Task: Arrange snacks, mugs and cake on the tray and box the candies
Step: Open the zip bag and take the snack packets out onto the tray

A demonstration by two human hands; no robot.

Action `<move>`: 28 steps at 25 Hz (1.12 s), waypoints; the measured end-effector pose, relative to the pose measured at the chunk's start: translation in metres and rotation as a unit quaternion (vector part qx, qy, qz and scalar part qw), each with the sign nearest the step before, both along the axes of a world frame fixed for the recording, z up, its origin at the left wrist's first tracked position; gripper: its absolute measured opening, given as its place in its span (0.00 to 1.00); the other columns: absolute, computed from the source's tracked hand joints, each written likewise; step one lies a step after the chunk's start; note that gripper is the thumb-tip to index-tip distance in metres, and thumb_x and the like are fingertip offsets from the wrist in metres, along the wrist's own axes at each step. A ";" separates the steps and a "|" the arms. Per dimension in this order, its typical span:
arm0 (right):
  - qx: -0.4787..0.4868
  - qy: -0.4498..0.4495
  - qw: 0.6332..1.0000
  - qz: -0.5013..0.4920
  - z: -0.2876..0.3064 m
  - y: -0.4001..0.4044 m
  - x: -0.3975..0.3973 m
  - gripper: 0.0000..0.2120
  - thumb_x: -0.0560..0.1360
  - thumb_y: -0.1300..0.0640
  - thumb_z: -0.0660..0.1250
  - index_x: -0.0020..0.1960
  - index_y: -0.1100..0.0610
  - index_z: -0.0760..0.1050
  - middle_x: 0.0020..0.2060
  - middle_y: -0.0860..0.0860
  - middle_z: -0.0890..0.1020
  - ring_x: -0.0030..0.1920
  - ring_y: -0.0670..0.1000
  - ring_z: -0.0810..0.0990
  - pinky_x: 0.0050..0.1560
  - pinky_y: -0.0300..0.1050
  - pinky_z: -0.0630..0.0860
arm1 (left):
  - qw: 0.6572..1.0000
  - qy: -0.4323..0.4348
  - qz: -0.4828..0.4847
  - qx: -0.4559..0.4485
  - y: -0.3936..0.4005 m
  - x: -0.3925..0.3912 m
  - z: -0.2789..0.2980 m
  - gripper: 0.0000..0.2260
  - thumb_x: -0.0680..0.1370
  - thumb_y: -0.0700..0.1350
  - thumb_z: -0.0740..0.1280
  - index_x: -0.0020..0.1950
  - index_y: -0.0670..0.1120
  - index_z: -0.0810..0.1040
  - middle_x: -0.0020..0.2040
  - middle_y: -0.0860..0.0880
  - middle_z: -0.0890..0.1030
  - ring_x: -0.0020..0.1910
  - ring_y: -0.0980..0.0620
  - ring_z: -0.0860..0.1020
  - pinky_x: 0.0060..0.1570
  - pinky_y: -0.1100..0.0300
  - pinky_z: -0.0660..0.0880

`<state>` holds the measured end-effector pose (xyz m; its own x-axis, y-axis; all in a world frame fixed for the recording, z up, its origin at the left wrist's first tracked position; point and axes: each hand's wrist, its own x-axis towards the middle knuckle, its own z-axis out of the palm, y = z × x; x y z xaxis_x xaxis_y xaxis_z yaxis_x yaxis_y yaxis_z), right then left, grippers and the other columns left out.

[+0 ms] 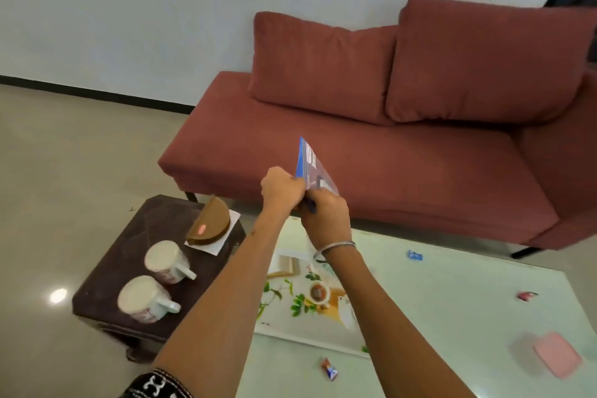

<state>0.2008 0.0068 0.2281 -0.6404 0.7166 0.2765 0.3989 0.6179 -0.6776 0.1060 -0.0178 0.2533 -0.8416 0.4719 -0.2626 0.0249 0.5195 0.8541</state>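
Both hands hold a blue snack packet [310,165] up in the air above the far edge of the glass table. My left hand [281,186] pinches its left edge and my right hand [326,215] grips its lower edge. Under my arms lies a printed tray [287,317] with a floral picture. Two white mugs [166,262] [143,299] and a brown half cake [210,224] on white paper stand on a dark stool at the left. Wrapped candies lie on the table: blue [414,255], red [526,295], red-blue [329,368]. A blurred pink-lidded box [557,354] sits at the right.
A red sofa [371,152] with two cushions stands right behind the pale green glass table [452,317]. The dark stool [109,271] is on the tiled floor left of the table.
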 end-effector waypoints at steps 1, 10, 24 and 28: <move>-0.080 0.025 0.996 -0.024 -0.007 0.004 0.020 0.09 0.72 0.54 0.68 0.48 0.59 0.81 0.43 0.55 0.82 0.39 0.53 0.78 0.40 0.46 0.74 | 0.998 -0.061 0.007 0.006 0.003 0.015 -0.010 0.05 0.71 0.37 0.66 0.40 0.34 0.77 0.40 0.34 0.80 0.39 0.39 0.78 0.34 0.54 0.78; -0.627 0.151 0.754 -0.121 -0.066 0.001 0.110 0.16 0.74 0.52 0.62 0.52 0.63 0.79 0.46 0.62 0.82 0.46 0.58 0.82 0.44 0.52 0.82 | 0.967 -0.250 0.022 -0.045 -0.010 0.109 -0.067 0.08 0.67 0.36 0.74 0.43 0.36 0.80 0.38 0.40 0.84 0.34 0.44 0.84 0.42 0.45 0.82; -0.597 0.079 0.789 -0.118 -0.055 -0.007 0.094 0.07 0.73 0.66 0.61 0.39 0.63 0.76 0.35 0.58 0.79 0.34 0.55 0.80 0.31 0.47 0.82 | 0.951 -0.308 0.009 0.010 -0.052 0.109 -0.060 0.08 0.72 0.38 0.70 0.49 0.36 0.78 0.49 0.38 0.83 0.46 0.43 0.83 0.52 0.51 0.79; -0.566 0.085 0.811 -0.122 -0.052 -0.002 0.091 0.10 0.72 0.66 0.58 0.37 0.63 0.75 0.38 0.60 0.81 0.38 0.58 0.82 0.31 0.47 0.81 | 0.989 -0.144 -0.014 -0.002 -0.044 0.118 -0.065 0.04 0.75 0.40 0.65 0.46 0.39 0.76 0.46 0.40 0.80 0.43 0.47 0.78 0.42 0.59 0.77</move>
